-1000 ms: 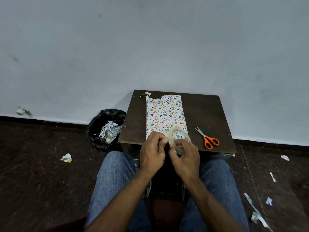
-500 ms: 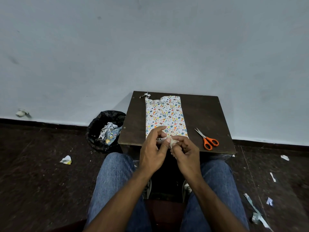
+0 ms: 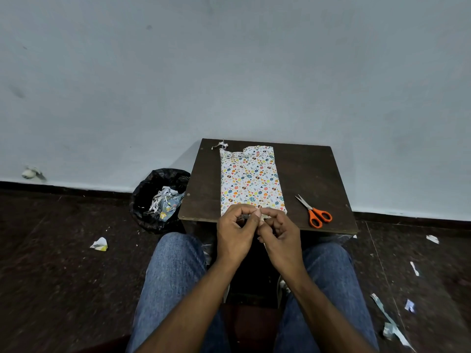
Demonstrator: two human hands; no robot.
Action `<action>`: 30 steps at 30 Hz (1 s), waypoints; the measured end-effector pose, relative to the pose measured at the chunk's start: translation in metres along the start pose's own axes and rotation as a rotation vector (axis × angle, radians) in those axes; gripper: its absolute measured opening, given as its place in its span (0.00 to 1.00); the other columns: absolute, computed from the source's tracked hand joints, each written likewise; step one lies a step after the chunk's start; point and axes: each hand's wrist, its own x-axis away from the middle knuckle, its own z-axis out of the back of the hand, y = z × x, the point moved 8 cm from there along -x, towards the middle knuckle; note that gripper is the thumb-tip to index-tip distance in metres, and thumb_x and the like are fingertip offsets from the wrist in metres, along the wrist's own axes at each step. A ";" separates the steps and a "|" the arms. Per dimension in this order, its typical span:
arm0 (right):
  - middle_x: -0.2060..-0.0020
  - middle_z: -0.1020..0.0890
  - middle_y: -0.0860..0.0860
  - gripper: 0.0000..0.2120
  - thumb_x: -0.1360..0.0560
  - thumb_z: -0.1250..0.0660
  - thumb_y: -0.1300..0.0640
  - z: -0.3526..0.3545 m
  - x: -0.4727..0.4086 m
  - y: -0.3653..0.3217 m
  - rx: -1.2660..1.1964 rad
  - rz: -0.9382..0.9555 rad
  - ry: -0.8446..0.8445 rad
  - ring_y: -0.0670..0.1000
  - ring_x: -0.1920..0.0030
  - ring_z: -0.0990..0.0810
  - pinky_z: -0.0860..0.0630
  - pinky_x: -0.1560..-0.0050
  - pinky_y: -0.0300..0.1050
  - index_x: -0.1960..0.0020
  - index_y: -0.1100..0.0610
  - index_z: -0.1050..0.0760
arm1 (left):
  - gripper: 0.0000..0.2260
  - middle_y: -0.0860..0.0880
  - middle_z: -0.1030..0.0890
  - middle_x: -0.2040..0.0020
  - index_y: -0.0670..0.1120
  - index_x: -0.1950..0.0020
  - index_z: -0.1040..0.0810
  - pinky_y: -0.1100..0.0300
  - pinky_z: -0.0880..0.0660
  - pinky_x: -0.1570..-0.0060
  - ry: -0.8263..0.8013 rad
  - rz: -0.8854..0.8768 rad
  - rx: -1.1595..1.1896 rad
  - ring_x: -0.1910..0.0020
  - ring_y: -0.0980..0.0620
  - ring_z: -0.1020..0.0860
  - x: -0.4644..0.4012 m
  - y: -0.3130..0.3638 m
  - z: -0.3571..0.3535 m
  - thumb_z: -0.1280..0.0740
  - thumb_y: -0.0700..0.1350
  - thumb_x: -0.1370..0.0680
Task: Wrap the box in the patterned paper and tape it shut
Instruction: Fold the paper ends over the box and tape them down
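Looking down from the head camera, I see the box already covered in patterned paper, lying lengthwise on the dark worktop, its near end at the worktop's near edge and its far end ragged and not folded flat. My left hand and right hand meet just at that near end, fingers curled, the tips pressed together around something pale and small. It looks like a bit of tape, but I cannot tell for sure, nor whether the roll is in the right hand. Both hands are closed in a pinch on that piece, touching each other and right against the paper's near edge.

To the right of the box, well apart from it, orange-handled scissors lie on the worktop with the blades pointing far and left. A scrap of paper sits at the far left corner. Left of the worktop, on the floor, a black bin bag holds paper offcuts. More scraps lie scattered on the floor on both sides. My knees in blue jeans are below the hands.
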 end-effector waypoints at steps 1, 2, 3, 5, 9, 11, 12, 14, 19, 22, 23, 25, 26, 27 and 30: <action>0.65 0.19 0.56 0.11 0.27 0.33 0.55 -0.001 0.000 0.000 0.007 0.004 -0.003 0.52 0.63 0.21 0.22 0.58 0.62 0.50 0.39 0.20 | 0.04 0.50 0.17 0.58 0.51 0.61 0.18 0.64 0.24 0.52 0.001 0.007 0.006 0.54 0.53 0.19 0.000 -0.001 0.000 0.29 0.43 0.28; 0.65 0.20 0.57 0.11 0.27 0.33 0.54 -0.001 0.001 0.001 0.011 0.009 -0.006 0.52 0.64 0.22 0.22 0.58 0.61 0.50 0.39 0.20 | 0.03 0.49 0.17 0.58 0.50 0.61 0.18 0.64 0.24 0.52 0.002 0.011 0.009 0.54 0.53 0.19 0.000 -0.002 0.000 0.29 0.43 0.28; 0.65 0.20 0.58 0.10 0.28 0.33 0.52 -0.002 0.001 0.002 0.011 0.012 -0.009 0.52 0.64 0.22 0.22 0.58 0.61 0.49 0.39 0.21 | 0.03 0.49 0.17 0.58 0.49 0.62 0.18 0.63 0.24 0.52 -0.002 0.014 0.017 0.55 0.53 0.19 -0.001 -0.002 0.000 0.29 0.43 0.28; 0.66 0.21 0.58 0.13 0.29 0.32 0.50 -0.001 0.000 0.004 0.008 0.003 -0.009 0.51 0.64 0.23 0.22 0.58 0.60 0.45 0.42 0.23 | 0.04 0.52 0.17 0.60 0.49 0.63 0.19 0.63 0.25 0.53 -0.016 0.025 0.037 0.55 0.53 0.19 -0.001 -0.001 -0.001 0.30 0.43 0.28; 0.70 0.23 0.50 0.14 0.28 0.33 0.54 -0.003 -0.001 0.006 0.027 -0.016 -0.013 0.48 0.67 0.25 0.23 0.61 0.60 0.43 0.46 0.23 | 0.05 0.52 0.18 0.62 0.44 0.62 0.19 0.65 0.25 0.57 -0.026 0.157 0.165 0.60 0.57 0.21 0.000 -0.004 -0.003 0.28 0.40 0.26; 0.70 0.23 0.47 0.12 0.26 0.32 0.57 -0.002 -0.001 0.006 0.026 -0.023 -0.003 0.48 0.67 0.25 0.23 0.63 0.59 0.44 0.46 0.22 | 0.04 0.47 0.19 0.63 0.38 0.59 0.19 0.64 0.24 0.58 -0.043 0.221 0.225 0.62 0.55 0.22 0.003 -0.007 -0.006 0.30 0.36 0.24; 0.69 0.22 0.47 0.12 0.24 0.31 0.60 -0.001 -0.002 0.007 0.016 -0.035 0.003 0.49 0.67 0.24 0.23 0.64 0.57 0.44 0.47 0.22 | 0.04 0.45 0.19 0.63 0.37 0.57 0.20 0.63 0.24 0.58 -0.053 0.241 0.249 0.62 0.53 0.22 0.004 -0.007 -0.008 0.31 0.35 0.23; 0.69 0.21 0.48 0.12 0.23 0.32 0.65 -0.001 -0.004 0.008 -0.011 -0.061 0.002 0.50 0.68 0.24 0.25 0.66 0.50 0.44 0.51 0.21 | 0.03 0.43 0.19 0.62 0.37 0.57 0.19 0.60 0.23 0.58 -0.064 0.277 0.291 0.61 0.50 0.22 0.005 -0.007 -0.010 0.31 0.35 0.23; 0.70 0.18 0.46 0.08 0.22 0.32 0.63 0.004 -0.003 0.009 -0.069 -0.101 0.010 0.41 0.70 0.23 0.28 0.70 0.35 0.43 0.57 0.21 | 0.03 0.41 0.19 0.61 0.39 0.57 0.19 0.58 0.22 0.61 -0.103 0.294 0.369 0.61 0.48 0.22 0.003 -0.001 -0.012 0.31 0.36 0.23; 0.66 0.17 0.46 0.08 0.22 0.31 0.59 0.005 -0.002 0.008 -0.073 -0.073 -0.003 0.42 0.68 0.22 0.27 0.69 0.37 0.43 0.55 0.20 | 0.03 0.42 0.18 0.60 0.38 0.54 0.19 0.56 0.23 0.57 -0.055 0.346 0.429 0.60 0.47 0.21 0.002 -0.005 -0.010 0.30 0.37 0.24; 0.65 0.17 0.47 0.08 0.22 0.31 0.59 0.004 -0.002 0.007 -0.084 -0.067 -0.015 0.43 0.67 0.21 0.26 0.69 0.37 0.43 0.53 0.20 | 0.02 0.44 0.17 0.59 0.38 0.53 0.19 0.56 0.23 0.54 -0.046 0.356 0.443 0.58 0.48 0.21 0.001 -0.005 -0.010 0.30 0.36 0.24; 0.64 0.17 0.47 0.11 0.21 0.32 0.63 0.002 -0.001 0.006 -0.112 -0.050 -0.054 0.44 0.64 0.20 0.24 0.65 0.38 0.43 0.50 0.21 | 0.06 0.46 0.17 0.55 0.40 0.51 0.19 0.58 0.23 0.51 -0.050 0.341 0.427 0.54 0.50 0.21 0.000 -0.005 -0.011 0.31 0.31 0.25; 0.64 0.18 0.48 0.13 0.22 0.32 0.64 0.002 0.000 0.005 -0.124 -0.041 -0.073 0.45 0.63 0.20 0.23 0.63 0.39 0.42 0.49 0.22 | 0.10 0.46 0.17 0.53 0.41 0.49 0.20 0.60 0.23 0.52 -0.060 0.313 0.389 0.51 0.52 0.21 -0.001 -0.004 -0.010 0.30 0.30 0.26; 0.64 0.18 0.50 0.15 0.23 0.32 0.64 0.003 -0.001 0.005 -0.129 -0.030 -0.086 0.46 0.63 0.20 0.23 0.61 0.40 0.41 0.49 0.23 | 0.12 0.47 0.17 0.50 0.42 0.48 0.20 0.62 0.22 0.52 -0.071 0.272 0.339 0.49 0.53 0.20 -0.002 -0.002 -0.010 0.29 0.30 0.28; 0.65 0.19 0.57 0.20 0.28 0.35 0.63 0.005 -0.003 0.006 -0.150 -0.013 -0.102 0.50 0.62 0.21 0.22 0.56 0.42 0.38 0.50 0.25 | 0.15 0.49 0.17 0.47 0.48 0.46 0.21 0.62 0.23 0.47 -0.107 0.141 0.176 0.43 0.54 0.20 -0.003 0.005 -0.010 0.29 0.36 0.30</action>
